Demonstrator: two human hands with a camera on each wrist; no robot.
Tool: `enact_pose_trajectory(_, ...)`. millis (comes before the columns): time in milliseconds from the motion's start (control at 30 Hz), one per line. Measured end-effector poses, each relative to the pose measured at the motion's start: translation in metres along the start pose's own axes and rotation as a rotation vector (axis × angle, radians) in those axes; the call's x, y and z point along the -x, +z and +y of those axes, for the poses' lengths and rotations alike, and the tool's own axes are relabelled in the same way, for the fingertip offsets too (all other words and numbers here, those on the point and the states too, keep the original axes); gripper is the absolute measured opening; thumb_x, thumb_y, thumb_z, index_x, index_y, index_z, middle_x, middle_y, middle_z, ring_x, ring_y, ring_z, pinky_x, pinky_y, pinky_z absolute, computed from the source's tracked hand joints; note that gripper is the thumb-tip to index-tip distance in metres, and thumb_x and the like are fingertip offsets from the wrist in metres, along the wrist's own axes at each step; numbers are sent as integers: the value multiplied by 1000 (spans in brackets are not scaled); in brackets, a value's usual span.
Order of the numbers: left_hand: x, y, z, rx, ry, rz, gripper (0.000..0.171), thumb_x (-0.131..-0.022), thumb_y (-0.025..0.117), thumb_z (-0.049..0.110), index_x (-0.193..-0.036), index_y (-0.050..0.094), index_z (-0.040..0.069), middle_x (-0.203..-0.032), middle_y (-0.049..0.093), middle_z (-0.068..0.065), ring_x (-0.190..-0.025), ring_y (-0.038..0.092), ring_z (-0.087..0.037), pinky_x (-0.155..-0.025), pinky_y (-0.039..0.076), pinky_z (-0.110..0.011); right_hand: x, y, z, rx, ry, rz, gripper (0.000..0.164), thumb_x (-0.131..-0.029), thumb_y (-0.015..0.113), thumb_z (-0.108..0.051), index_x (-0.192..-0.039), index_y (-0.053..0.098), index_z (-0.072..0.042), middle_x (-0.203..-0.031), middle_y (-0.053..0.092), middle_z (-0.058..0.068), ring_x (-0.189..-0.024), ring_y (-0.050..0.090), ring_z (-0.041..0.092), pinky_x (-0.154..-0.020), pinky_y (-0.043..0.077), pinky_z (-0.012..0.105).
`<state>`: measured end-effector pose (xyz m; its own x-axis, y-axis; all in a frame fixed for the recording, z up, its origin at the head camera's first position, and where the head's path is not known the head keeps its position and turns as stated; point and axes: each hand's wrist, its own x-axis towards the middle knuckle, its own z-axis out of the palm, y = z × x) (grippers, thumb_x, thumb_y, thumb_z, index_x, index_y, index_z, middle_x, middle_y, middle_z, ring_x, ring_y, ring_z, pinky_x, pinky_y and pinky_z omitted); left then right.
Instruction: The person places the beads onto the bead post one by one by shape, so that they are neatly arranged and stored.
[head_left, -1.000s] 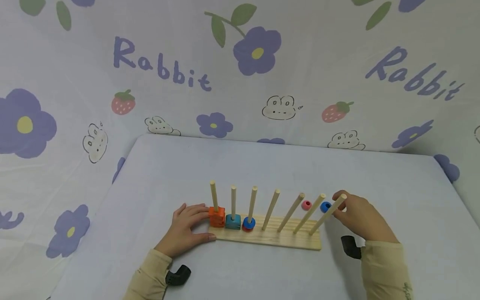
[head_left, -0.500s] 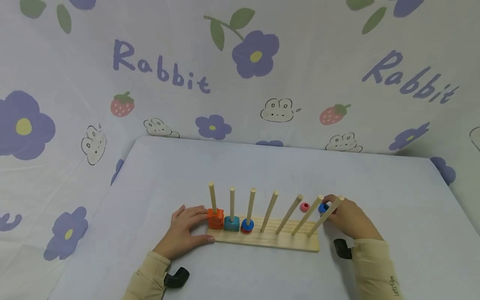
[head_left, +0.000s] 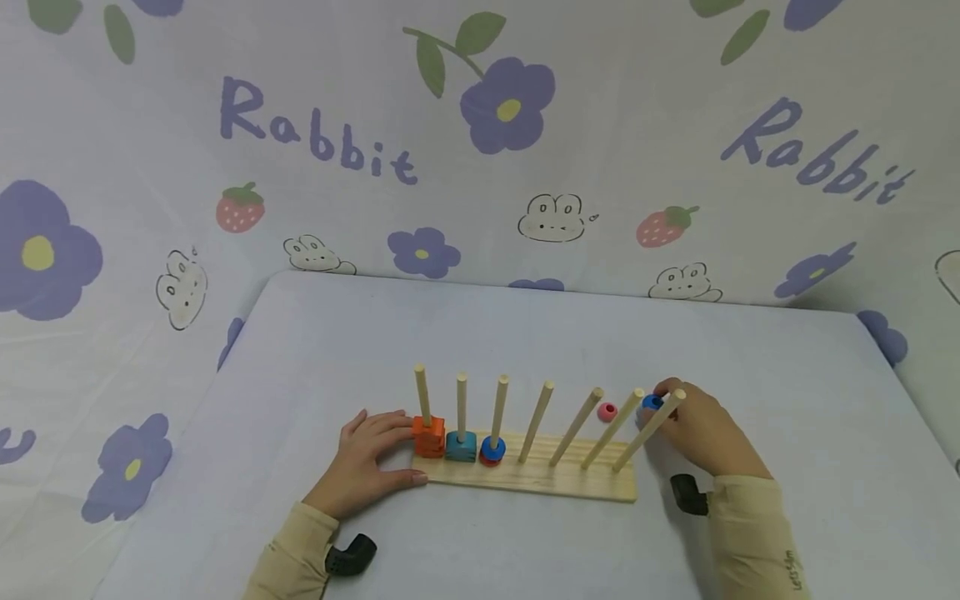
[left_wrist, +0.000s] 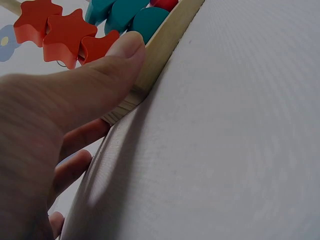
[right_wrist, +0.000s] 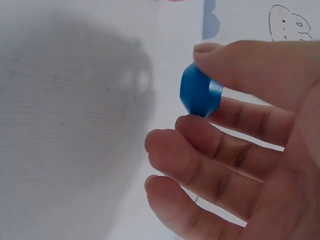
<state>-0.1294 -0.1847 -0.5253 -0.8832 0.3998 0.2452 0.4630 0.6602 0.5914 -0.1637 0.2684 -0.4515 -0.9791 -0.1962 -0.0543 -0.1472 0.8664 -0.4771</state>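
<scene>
A wooden peg board [head_left: 540, 479] with several upright pegs lies on the table. My left hand [head_left: 367, 467] holds its left end, the thumb [left_wrist: 127, 47] on the front edge and the fingers around the end. Orange star-shaped blocks [head_left: 429, 437] sit on the leftmost peg, teal blocks [head_left: 461, 447] on the second, and a blue bead over a red one [head_left: 492, 451] on the third. Beyond the board's right end, my right hand [head_left: 701, 429] pinches a blue faceted bead [right_wrist: 200, 90] between thumb and forefinger, its other fingers loosely bent. The bead appears just off the table.
A pink bead [head_left: 607, 412] lies on the white table [head_left: 450, 333] behind the right-hand pegs, left of my right hand. The rightmost peg [head_left: 651, 429] stands in front of that hand. A patterned cloth wall [head_left: 337, 208] rises behind the table.
My right hand has moved left to the blue bead, taken hold of it and lifted it slightly. My left hand stays at the board's end.
</scene>
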Motion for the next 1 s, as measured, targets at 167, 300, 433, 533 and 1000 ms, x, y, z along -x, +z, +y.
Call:
enact_pose_trajectory(167,0,-1,-1,2,-12,-9,63,-70,81,47,-124,64,19,-135,56,0,-131,44,-21,-114,10,-54,0,-5,-4,-1,11,21,34,-91,65,-23,-107,59,7,-92,65,17,-78,61,25,-62,50,38)
enact_pose_trajectory(300,-1,0,0,32,-22,-3,63,-70,82,46,-124,64,19,-135,56,0,-132,44,-22,-114,9,-53,6,-15,-10,8,25,49,36,-92,63,-23,-112,59,6,-100,64,21,-85,62,32,-66,51,43)
enact_pose_trajectory(433,-2,6,1,61,-19,-9,63,-70,82,47,-124,64,19,-134,57,2,-132,43,-21,-114,8,-53,17,-33,-17,63,21,116,34,-92,61,-20,-115,58,5,-105,61,21,-83,58,29,-64,47,38)
enact_pose_trajectory(533,-1,11,1,56,-10,-13,63,-71,80,50,-124,64,20,-134,57,3,-132,44,-20,-114,9,-54,26,-49,-28,99,-7,193,34,-92,61,-19,-115,57,6,-105,58,22,-79,56,27,-60,43,33)
enact_pose_trajectory(1000,0,0,-3,35,-9,-5,60,-71,81,49,-123,64,25,-132,57,5,-133,43,-21,-113,9,-56,53,-98,-154,91,-375,491,37,-84,68,-11,-114,51,2,-96,58,7,-74,54,13,-60,42,18)
